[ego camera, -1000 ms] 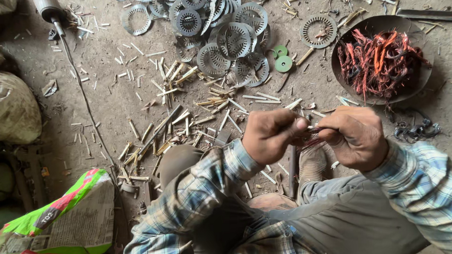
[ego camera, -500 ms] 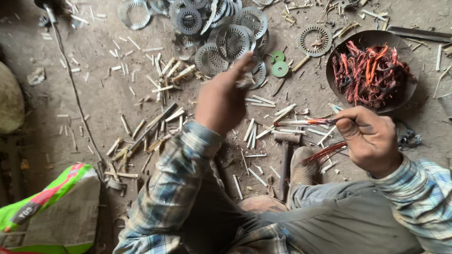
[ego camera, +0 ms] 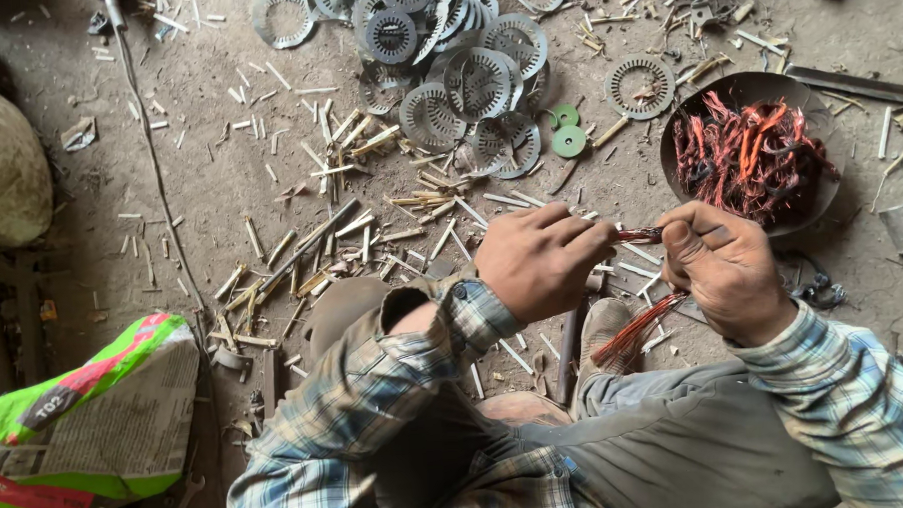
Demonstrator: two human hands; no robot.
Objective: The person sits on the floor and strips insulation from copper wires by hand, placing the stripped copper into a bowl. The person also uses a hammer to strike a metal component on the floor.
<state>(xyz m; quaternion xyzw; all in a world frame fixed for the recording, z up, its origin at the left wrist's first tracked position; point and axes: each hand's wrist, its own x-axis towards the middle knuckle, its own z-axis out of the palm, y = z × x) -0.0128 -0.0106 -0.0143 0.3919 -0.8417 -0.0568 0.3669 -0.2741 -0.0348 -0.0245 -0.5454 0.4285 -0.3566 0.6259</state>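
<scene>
My left hand (ego camera: 540,257) and my right hand (ego camera: 724,262) meet in front of me over the dirt floor. Both pinch a thin bundle of reddish copper wire (ego camera: 639,234) between them. The wire's loose strands (ego camera: 634,330) hang down below my right hand toward my shoe. A dark round pan (ego camera: 686,139) full of red and orange wire scraps (ego camera: 743,154) sits just beyond my right hand.
A pile of slotted metal discs (ego camera: 460,78) lies at the top centre, with two green washers (ego camera: 567,135) beside it. Short sticks and slivers (ego camera: 321,239) litter the ground. A green and white sack (ego camera: 87,417) lies at the lower left, and a cable (ego camera: 153,164) runs past it.
My left hand, stretched out toward the sticks half a second ago, has come back and taken hold of the wire bundle beside my right hand.
</scene>
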